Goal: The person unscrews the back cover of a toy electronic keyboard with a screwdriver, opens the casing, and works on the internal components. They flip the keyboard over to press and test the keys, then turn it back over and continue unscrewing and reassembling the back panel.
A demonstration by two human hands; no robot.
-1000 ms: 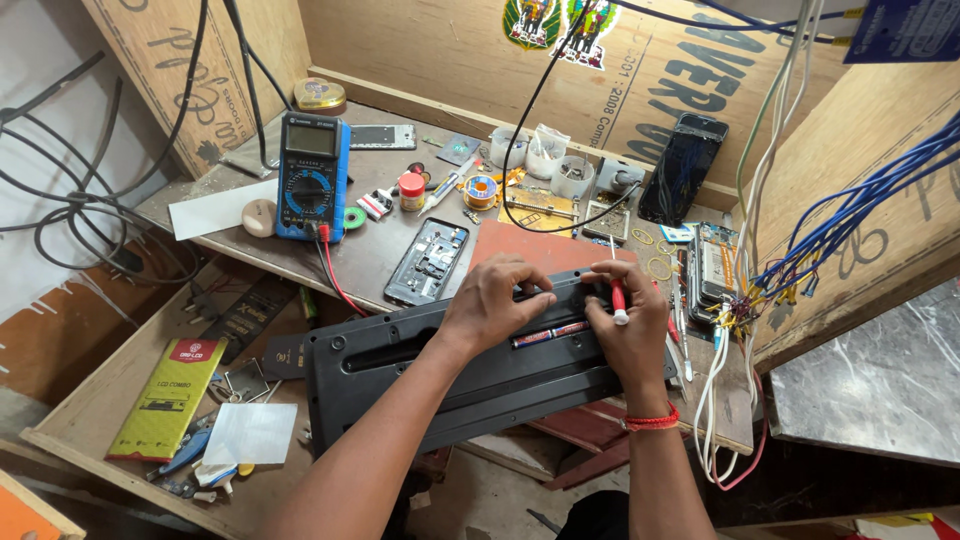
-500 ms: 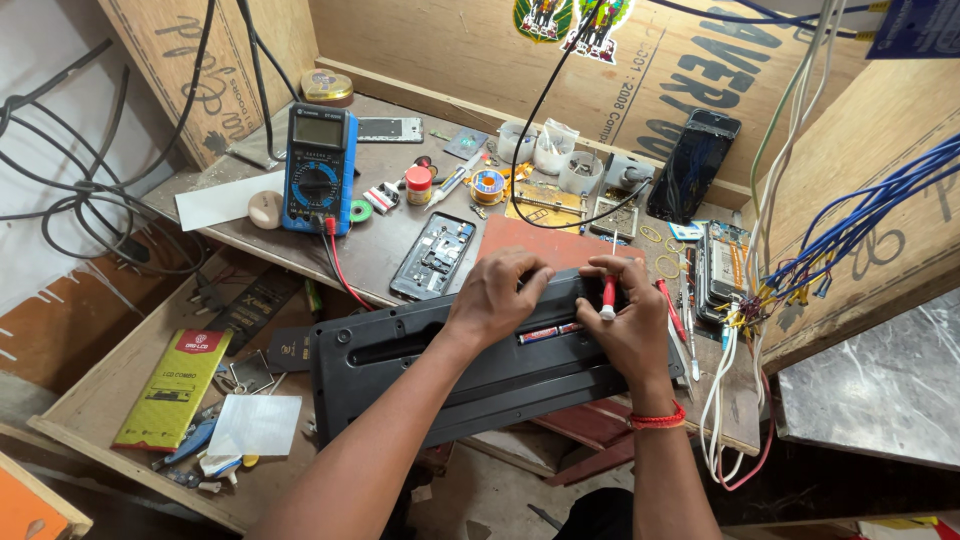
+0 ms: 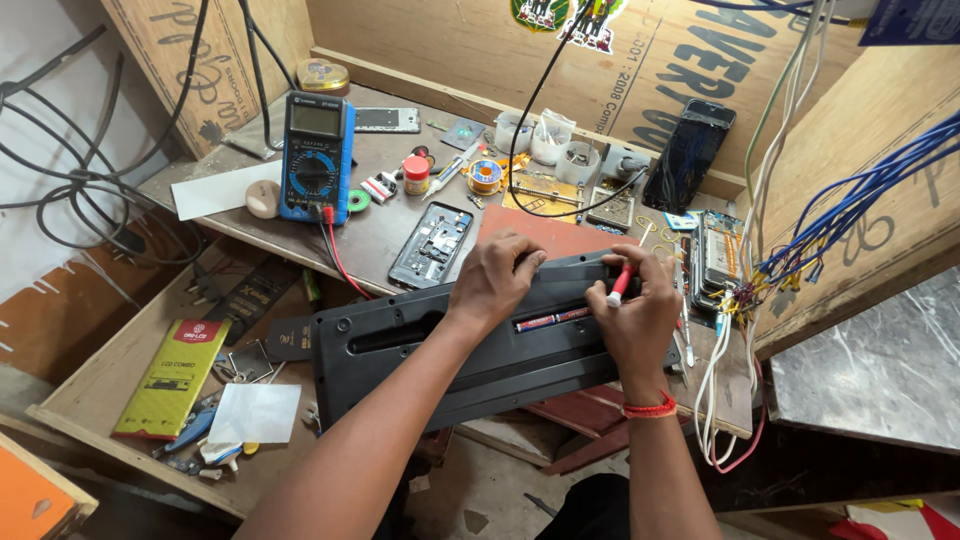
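A long black plastic device (image 3: 400, 350), turned underside up, lies across the front edge of the wooden workbench (image 3: 380, 235). Its open battery slot shows two cells (image 3: 550, 321). My left hand (image 3: 497, 282) presses down on the device's upper edge just left of the slot. My right hand (image 3: 638, 312) grips a small red-and-white screwdriver (image 3: 621, 283), held upright with its tip against the device near the right end of the slot.
A blue multimeter (image 3: 315, 157) with a red lead stands at the back left. An opened phone (image 3: 431, 244) lies before the device, a black phone (image 3: 690, 155) leans on the back wall. Solder reel (image 3: 485, 177), small cups and blue wire bundle (image 3: 860, 200) crowd the right.
The view has shifted slightly. Both hands stay on the black device; my right hand with the screwdriver has moved a little along the slot's right end.
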